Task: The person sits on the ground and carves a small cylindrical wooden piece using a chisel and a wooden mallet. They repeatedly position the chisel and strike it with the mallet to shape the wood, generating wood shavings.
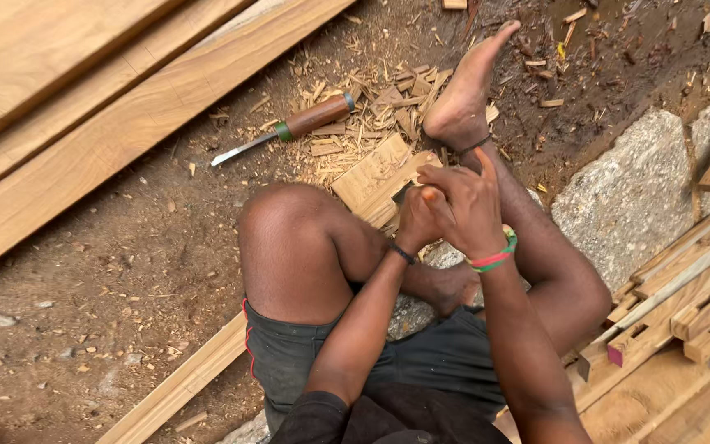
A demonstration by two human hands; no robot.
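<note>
I sit on the ground with my knees drawn up. My left hand (417, 220) and my right hand (466, 205) are pressed together over a small dark object; what it is I cannot make out. Just beyond them lies a carved wooden piece (371, 174) on the dirt, partly hidden by my hands. A chisel (289, 130) with a brown wooden handle and a green band lies further left among wood chips (375, 103), untouched. My bare foot (466, 94) rests beside the chips.
Long wooden planks (84, 107) lie at the upper left. A thin wooden strip (178, 386) runs under my leg. A grey stone block (630, 193) sits to the right, next to a stack of notched wooden pieces (684, 321).
</note>
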